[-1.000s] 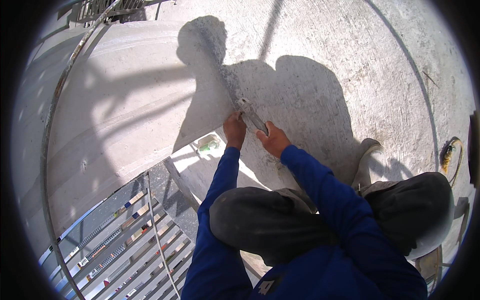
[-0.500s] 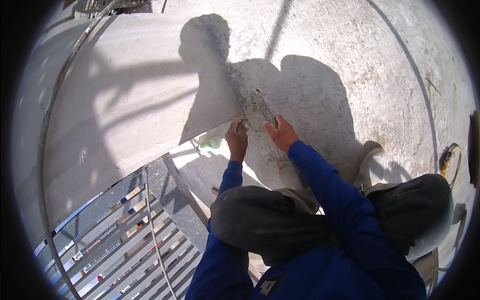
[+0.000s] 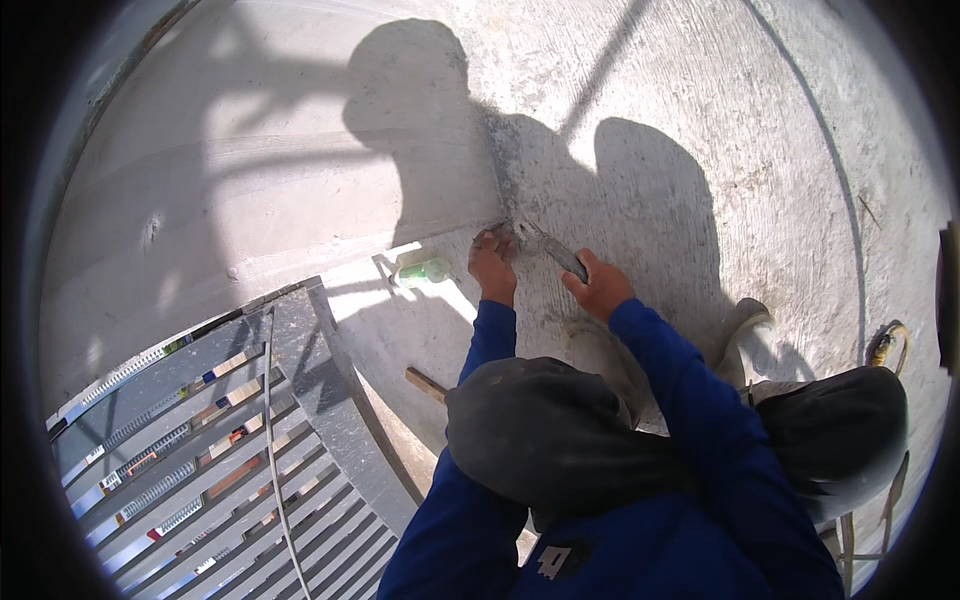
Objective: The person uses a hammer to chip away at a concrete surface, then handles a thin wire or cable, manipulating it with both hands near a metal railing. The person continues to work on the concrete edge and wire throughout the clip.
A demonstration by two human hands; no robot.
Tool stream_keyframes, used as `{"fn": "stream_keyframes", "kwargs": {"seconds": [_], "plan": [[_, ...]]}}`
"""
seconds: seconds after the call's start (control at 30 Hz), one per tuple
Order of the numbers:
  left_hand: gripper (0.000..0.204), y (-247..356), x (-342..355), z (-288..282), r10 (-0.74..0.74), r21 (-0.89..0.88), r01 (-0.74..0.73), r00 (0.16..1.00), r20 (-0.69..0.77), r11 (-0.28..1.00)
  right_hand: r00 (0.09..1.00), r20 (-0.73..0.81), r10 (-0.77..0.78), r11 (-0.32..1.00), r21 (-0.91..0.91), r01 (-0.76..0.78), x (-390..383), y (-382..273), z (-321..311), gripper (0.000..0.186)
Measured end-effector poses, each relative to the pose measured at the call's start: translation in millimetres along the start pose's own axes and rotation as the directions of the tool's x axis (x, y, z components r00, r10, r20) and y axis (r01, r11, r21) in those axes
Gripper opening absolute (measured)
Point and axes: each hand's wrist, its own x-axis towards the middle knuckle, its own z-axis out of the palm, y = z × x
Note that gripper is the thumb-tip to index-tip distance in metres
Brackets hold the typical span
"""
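In my right hand (image 3: 603,287) is a dusty grey hand tool (image 3: 553,250) with a long straight handle, gripped near its rear end. Its wider, whitened head points up and left, close to the fingers of my left hand (image 3: 492,272); its exact kind is unclear. Those left fingers are curled together against the concrete surface (image 3: 640,200), at the corner of a smooth pale slab (image 3: 290,205). Whatever they pinch, if anything, is hidden. A clear green plastic bottle (image 3: 425,271) lies just left of my left hand.
Below the slab, a grey slatted grille (image 3: 345,365) has a thin cable (image 3: 272,430) running across it. A short wood strip (image 3: 427,385) lies beside my knee. At the right, a yellow and black looped cord (image 3: 885,345) rests near my boot (image 3: 745,322).
The tool's head has come down toward my left fingers, and the tool lies flatter. My view has shifted, so both hands appear farther right and more of the grille shows.
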Motion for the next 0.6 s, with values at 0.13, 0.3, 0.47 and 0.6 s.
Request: {"fn": "stream_keyframes", "kwargs": {"seconds": [0.13,0.3,0.47,0.6], "plan": [[0.023,-4,2,6,-0.028,-0.035,0.027,0.999,-0.04,0.999,0.999,-0.042,0.029,0.999,0.036,-0.027,2,6,4,0.045],[0.022,2,4,8,-0.09,-0.061,0.089,0.996,-0.015,0.994,0.991,-0.113,0.071,0.994,0.087,-0.061,13,15,1,0.049],[0.024,10,15,11,-0.206,0.043,0.205,0.978,0.03,0.978,0.991,-0.065,0.116,0.99,0.088,-0.11,13,14,-13,0.053],[0.029,12,31,-17,-0.103,0.084,0.096,0.991,0.086,0.992,0.995,-0.058,0.085,0.991,0.11,-0.078,12,5,-8,0.051]]}}
